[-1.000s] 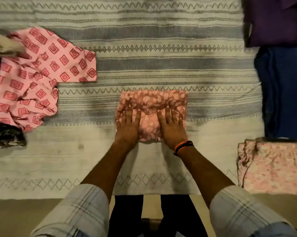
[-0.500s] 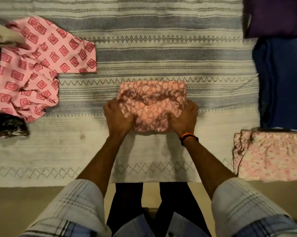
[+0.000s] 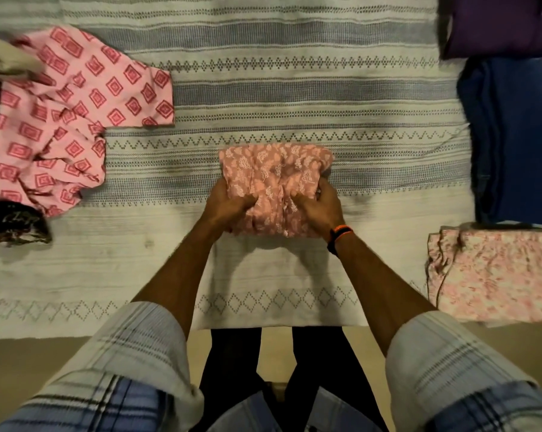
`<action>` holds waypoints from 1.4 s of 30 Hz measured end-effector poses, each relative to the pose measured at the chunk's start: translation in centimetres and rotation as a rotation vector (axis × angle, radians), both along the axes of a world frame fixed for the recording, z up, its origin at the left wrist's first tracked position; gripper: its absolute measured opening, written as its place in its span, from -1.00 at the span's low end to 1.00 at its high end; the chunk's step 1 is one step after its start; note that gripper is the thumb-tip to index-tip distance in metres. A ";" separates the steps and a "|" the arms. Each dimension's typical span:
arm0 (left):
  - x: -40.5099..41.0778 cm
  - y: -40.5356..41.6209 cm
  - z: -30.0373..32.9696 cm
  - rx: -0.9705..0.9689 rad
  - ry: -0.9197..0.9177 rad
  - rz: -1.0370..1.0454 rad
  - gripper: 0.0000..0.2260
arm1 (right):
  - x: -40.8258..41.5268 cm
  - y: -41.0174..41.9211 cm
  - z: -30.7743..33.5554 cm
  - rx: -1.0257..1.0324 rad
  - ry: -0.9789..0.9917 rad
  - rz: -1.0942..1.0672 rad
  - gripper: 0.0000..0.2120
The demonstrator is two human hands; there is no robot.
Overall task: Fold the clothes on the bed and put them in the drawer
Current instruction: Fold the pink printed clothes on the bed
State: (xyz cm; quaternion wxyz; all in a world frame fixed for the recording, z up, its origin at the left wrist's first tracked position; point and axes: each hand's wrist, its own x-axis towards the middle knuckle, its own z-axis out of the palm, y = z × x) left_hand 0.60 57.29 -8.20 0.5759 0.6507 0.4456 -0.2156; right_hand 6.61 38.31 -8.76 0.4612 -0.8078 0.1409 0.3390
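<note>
Both hands are on it now: the left hand point(image 3: 229, 203) and the right hand point(image 3: 318, 210) grip the folded salmon garment point(image 3: 274, 179) from its 2 near corners, thumbs pressed on top, the other fingers curled out of sight under the bundle. The garment sits on the striped bedspread point(image 3: 279, 98), straight ahead of the person, with most of its bulk lying just beyond the fingertips and its near edge bunched between the 2 thumbs.

This looks like thin, light cotton, soft all the way through, so nothing here will break, but nothing will hold its own shape either. The cloth is already puckering where the thumbs dig in, and that far half, past the fingers, is likely to sag or flop open if only the near edge is lifted. The safer hold, by the look of it, is fingers slid further under the stack, palms flanking both sides, thumbs clamping the top layer so the folds stay stacked.

Well to the left of the left hand lies an unfolded pink diamond-print top point(image 3: 64, 120). Off to the right of the right hand, a pale pink folded piece point(image 3: 494, 275) and a dark blue folded garment point(image 3: 513, 135) wait.
</note>
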 end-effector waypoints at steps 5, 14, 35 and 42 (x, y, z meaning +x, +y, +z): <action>-2.3 -1.4 4.9 -0.001 -0.063 0.001 -0.50 | -2.1 -1.9 5.3 0.033 -0.033 -0.002 -0.55; -6.5 -7.0 14.4 -0.040 -0.115 -0.117 -0.54 | -7.1 -8.1 14.9 0.017 -0.142 -0.066 -0.55; -6.9 -38.4 15.3 -0.064 -0.187 -0.154 -0.72 | -7.2 -40.4 15.2 -0.012 -0.100 0.023 -0.54; -5.3 -45.3 12.0 -0.091 -0.063 -0.204 -0.51 | -6.7 -47.9 13.8 -0.095 -0.013 -0.045 -0.57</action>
